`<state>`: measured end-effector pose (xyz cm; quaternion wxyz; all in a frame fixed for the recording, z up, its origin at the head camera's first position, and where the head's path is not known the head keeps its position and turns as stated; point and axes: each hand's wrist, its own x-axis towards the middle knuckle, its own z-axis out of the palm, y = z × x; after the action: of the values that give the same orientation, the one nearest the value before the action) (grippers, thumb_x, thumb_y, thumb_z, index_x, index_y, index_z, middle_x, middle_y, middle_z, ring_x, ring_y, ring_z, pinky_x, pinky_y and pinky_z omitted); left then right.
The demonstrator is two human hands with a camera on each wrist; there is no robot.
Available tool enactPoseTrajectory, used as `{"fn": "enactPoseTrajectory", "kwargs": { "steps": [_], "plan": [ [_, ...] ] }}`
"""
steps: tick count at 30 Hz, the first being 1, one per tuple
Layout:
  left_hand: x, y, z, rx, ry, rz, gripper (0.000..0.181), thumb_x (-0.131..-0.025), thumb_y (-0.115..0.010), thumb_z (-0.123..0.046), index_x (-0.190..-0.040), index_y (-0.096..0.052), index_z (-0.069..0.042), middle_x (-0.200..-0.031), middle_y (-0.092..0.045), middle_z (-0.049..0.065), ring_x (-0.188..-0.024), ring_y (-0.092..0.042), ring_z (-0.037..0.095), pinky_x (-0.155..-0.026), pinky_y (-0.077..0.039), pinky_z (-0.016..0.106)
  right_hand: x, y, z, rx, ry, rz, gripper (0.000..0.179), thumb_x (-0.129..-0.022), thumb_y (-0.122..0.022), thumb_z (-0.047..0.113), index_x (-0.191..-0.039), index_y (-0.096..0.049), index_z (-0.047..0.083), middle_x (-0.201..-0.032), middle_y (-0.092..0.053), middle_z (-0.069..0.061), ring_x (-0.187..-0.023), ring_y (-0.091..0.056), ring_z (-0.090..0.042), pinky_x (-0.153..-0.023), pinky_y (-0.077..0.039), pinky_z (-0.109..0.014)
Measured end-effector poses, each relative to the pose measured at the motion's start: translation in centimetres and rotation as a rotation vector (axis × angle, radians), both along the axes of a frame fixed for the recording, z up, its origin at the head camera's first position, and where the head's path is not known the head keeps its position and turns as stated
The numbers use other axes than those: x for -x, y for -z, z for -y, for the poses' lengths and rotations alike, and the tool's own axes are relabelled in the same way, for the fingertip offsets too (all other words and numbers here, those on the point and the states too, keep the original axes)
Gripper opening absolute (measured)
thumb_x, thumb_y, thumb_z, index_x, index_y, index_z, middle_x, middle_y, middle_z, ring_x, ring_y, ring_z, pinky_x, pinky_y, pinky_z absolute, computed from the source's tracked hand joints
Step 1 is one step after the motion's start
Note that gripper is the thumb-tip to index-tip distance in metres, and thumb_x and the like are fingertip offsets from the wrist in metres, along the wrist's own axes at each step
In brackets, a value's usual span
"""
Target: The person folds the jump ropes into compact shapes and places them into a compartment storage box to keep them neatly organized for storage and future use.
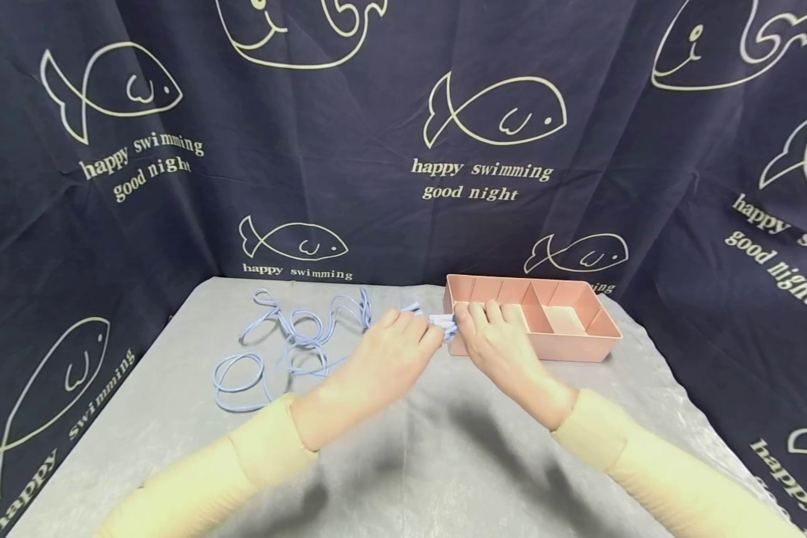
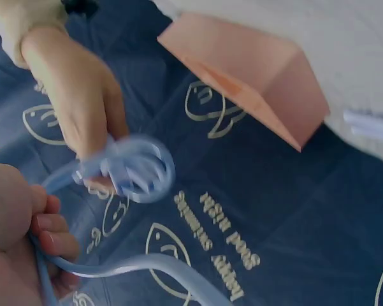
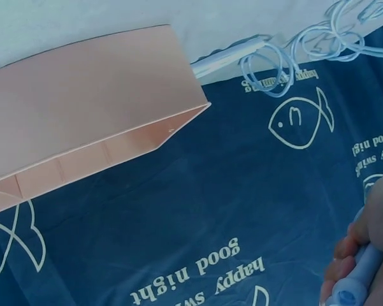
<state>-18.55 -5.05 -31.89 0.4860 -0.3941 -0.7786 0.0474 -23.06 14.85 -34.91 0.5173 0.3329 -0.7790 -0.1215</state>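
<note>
Grey-covered counter [image 1: 430,478]: left hand [image 1: 398,341], right hand [image 1: 494,338] both grip blue jump rope [image 2: 127,173]; we judge coiling partway, loose loops [image 1: 302,341] remaining.

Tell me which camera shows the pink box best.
The head view: it looks into the pink box, showing its divider, though the right hand covers part. The left wrist view shows mainly its outside; the right wrist view crops it at the left edge.

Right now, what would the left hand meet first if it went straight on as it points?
Past the cord in its grip, the left hand would likely meet the left end of the pink box first, close beside the right hand; depth is unclear.
</note>
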Motion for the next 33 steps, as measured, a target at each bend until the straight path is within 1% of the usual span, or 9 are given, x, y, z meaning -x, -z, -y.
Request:
{"fn": "enactPoseTrajectory", "kwargs": {
  "steps": [3,6,8,11,16,20,23,29,33],
  "plan": [
    [0.9,-0.9,0.5,0.022,0.027,-0.035,0.012,-0.089,-0.044,-0.005,-0.083,-0.052,-0.011,-0.073,-0.051,0.003,-0.067,-0.052,0.02,-0.066,-0.037,0.028,-0.3,0.0,0.0,-0.04,-0.051,0.011,0.021,-0.095,-0.034,0.007,-0.098,-0.052,-0.002,-0.073,-0.044,-0.011,-0.06,-0.039,-0.028,-0.056,-0.031,-0.036],
    [1.7,-1.6,0.9,0.057,0.038,-0.038,0.015,-0.09,-0.042,-0.004,-0.081,-0.052,-0.012,-0.073,-0.05,0.002,-0.068,-0.05,0.019,-0.069,-0.038,0.028,-0.6,0.0,0.0,-0.072,-0.097,0.03,0.02,-0.095,-0.033,0.006,-0.098,-0.05,-0.002,-0.073,-0.043,-0.011,-0.06,-0.039,-0.029,-0.059,-0.033,-0.036],
    [2.2,-1.9,1.1,0.073,0.04,-0.037,0.016,-0.09,-0.041,-0.004,-0.08,-0.051,-0.011,-0.073,-0.05,0.002,-0.067,-0.049,0.02,-0.069,-0.037,0.028,-0.8,-0.1,-0.1,-0.086,-0.126,0.04,0.018,-0.095,-0.033,0.006,-0.096,-0.049,-0.001,-0.073,-0.042,-0.011,-0.06,-0.039,-0.028,-0.059,-0.033,-0.037],
    [2.9,-2.0,1.2,0.085,0.047,-0.035,0.016,-0.09,-0.041,-0.004,-0.078,-0.05,-0.011,-0.073,-0.048,0.003,-0.066,-0.046,0.02,-0.069,-0.036,0.028,-1.1,-0.1,-0.1,-0.1,-0.168,0.058,0.017,-0.094,-0.033,0.005,-0.095,-0.049,-0.001,-0.073,-0.042,-0.01,-0.06,-0.038,-0.028,-0.059,-0.032,-0.036],
    [4.1,-1.6,1.2,0.108,0.065,-0.035,0.016,-0.092,-0.043,-0.006,-0.077,-0.05,-0.01,-0.074,-0.047,0.003,-0.066,-0.042,0.02,-0.07,-0.035,0.029,-1.5,-0.2,-0.3,-0.103,-0.228,0.098,0.019,-0.094,-0.033,0.005,-0.096,-0.052,-0.002,-0.073,-0.043,-0.011,-0.062,-0.04,-0.028,-0.06,-0.032,-0.037],
    [4.9,-1.0,1.2,0.173,0.047,-0.05,0.019,-0.091,-0.037,-0.003,-0.079,-0.05,-0.009,-0.078,-0.049,0.004,-0.071,-0.043,0.021,-0.075,-0.036,0.03,-1.7,-0.3,-0.4,-0.101,-0.249,0.107,0.018,-0.093,-0.034,0.005,-0.095,-0.051,-0.002,-0.073,-0.043,-0.01,-0.065,-0.042,-0.028,-0.062,-0.033,-0.037],
    [5.6,-0.6,1.3,0.209,0.038,-0.05,0.022,-0.091,-0.032,-0.001,-0.081,-0.051,-0.009,-0.082,-0.05,0.005,-0.074,-0.044,0.023,-0.078,-0.037,0.032,-1.8,-0.4,-0.4,-0.097,-0.259,0.103,0.018,-0.093,-0.035,0.005,-0.097,-0.051,-0.002,-0.074,-0.044,-0.01,-0.066,-0.042,-0.029,-0.062,-0.034,-0.037],
    [6.5,0.0,1.6,0.22,0.036,-0.048,0.023,-0.093,-0.03,-0.002,-0.086,-0.052,-0.007,-0.088,-0.052,0.007,-0.081,-0.046,0.025,-0.083,-0.037,0.034,-1.9,-0.7,-0.5,-0.065,-0.273,0.079,0.018,-0.091,-0.036,0.003,-0.098,-0.052,-0.002,-0.074,-0.044,-0.01,-0.065,-0.042,-0.029,-0.061,-0.035,-0.037],
    [6.8,0.3,1.6,0.205,0.039,-0.031,0.02,-0.092,-0.033,-0.003,-0.087,-0.052,-0.006,-0.089,-0.052,0.008,-0.084,-0.047,0.026,-0.085,-0.037,0.035,-2.0,-0.9,-0.5,-0.052,-0.284,0.065,0.017,-0.092,-0.036,0.003,-0.099,-0.052,-0.001,-0.074,-0.044,-0.01,-0.065,-0.043,-0.029,-0.061,-0.035,-0.038]
  ]
}}
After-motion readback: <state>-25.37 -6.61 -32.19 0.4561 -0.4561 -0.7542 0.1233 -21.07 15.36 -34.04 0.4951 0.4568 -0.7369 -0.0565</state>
